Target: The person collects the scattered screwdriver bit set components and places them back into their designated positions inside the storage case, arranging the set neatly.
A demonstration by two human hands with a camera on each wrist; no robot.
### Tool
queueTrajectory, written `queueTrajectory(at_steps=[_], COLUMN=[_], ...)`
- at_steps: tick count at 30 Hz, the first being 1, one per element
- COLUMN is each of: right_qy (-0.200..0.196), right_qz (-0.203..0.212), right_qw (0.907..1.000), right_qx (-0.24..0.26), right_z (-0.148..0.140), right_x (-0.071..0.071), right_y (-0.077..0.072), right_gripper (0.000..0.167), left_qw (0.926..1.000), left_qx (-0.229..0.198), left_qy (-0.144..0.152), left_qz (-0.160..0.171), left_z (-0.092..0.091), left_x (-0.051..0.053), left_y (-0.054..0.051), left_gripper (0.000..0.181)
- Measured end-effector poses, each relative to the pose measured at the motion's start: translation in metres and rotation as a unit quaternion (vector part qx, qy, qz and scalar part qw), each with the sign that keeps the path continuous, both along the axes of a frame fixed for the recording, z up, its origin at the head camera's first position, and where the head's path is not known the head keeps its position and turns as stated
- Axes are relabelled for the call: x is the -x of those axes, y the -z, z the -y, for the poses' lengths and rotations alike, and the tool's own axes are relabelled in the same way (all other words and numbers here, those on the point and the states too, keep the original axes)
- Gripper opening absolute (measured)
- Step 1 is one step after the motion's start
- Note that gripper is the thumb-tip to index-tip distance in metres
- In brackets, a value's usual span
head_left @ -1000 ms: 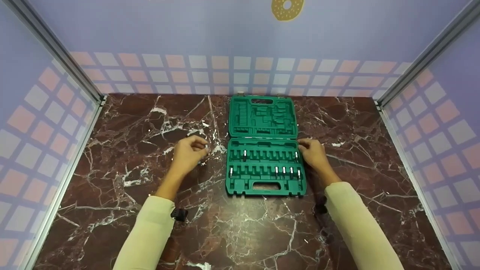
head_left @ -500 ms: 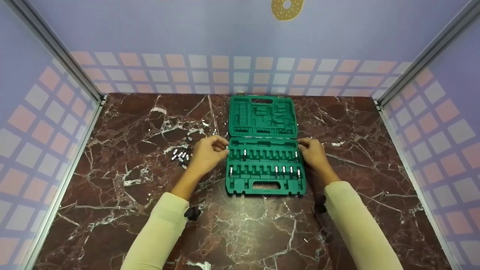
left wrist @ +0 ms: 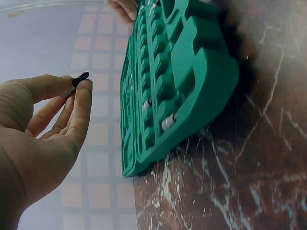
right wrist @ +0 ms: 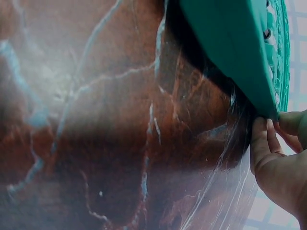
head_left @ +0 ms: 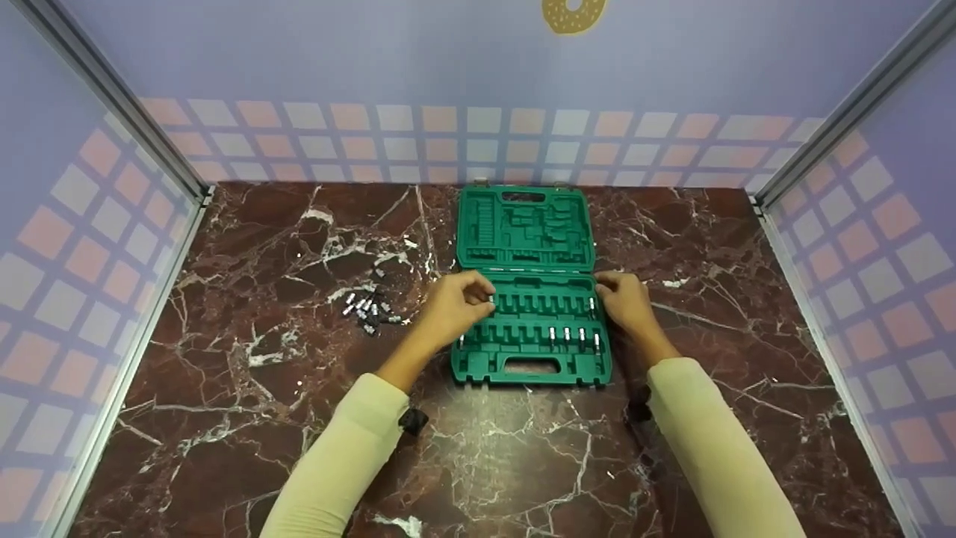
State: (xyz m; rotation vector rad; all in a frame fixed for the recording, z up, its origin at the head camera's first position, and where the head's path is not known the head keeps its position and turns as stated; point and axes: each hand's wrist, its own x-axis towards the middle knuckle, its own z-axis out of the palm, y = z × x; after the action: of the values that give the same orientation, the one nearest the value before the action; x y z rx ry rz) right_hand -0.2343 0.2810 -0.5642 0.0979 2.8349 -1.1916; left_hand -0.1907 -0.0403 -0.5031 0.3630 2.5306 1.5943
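Note:
A green tool case (head_left: 534, 317) lies open on the table, its lid leaning back toward the far wall. Several small silver-and-black bit sockets (head_left: 567, 335) stand in slots of its base. Over the left part of the base, my left hand (head_left: 454, 305) pinches one bit socket (left wrist: 73, 86) between thumb and fingertips. The left wrist view shows its black end pointing up, held apart from the case. At the case's right edge near the hinge, my right hand (head_left: 626, 302) grips the rim with thumb and fingers (right wrist: 259, 139). My left hand covers some upper-row slots.
Left of the case, several loose bit sockets (head_left: 366, 306) lie in a small pile on the dark marbled table (head_left: 261, 418). Tiled walls (head_left: 336, 142) enclose the back and both sides.
My left hand has moved right with the bit socket, from beside the loose pile to over the case's base, uncovering the pile. My right hand has stayed on the rim.

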Motion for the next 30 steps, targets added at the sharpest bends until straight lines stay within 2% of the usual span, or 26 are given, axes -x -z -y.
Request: queueTrajectory(at_steps=[8, 20, 25, 30], right_qy=[0.005, 0.009, 0.004, 0.004], right_qz=[-0.001, 0.006, 0.007, 0.005], right_qw=[1.0000, 0.9999, 1.0000, 1.0000], right_qx=[0.003, -0.004, -0.001, -0.002], right_z=[0.000, 0.002, 0.002, 0.002], right_x=[0.001, -0.001, -0.002, -0.001], right_y=[0.001, -0.002, -0.002, -0.002], right_gripper=[0.030, 0.031, 0.031, 0.031], left_qw=[0.9988, 0.9942, 0.9897, 0.9820], left_qx=[0.022, 0.060, 0.105, 0.161], left_qy=[0.043, 0.088, 0.097, 0.098], left_qz=[-0.007, 0.015, 0.005, -0.010], left_z=[-0.027, -0.055, -0.066, -0.074], left_x=[-0.001, -0.004, -0.002, -0.002], left_y=[0.009, 0.019, 0.023, 0.028], left_gripper=[0.011, 0.010, 0.007, 0.008])
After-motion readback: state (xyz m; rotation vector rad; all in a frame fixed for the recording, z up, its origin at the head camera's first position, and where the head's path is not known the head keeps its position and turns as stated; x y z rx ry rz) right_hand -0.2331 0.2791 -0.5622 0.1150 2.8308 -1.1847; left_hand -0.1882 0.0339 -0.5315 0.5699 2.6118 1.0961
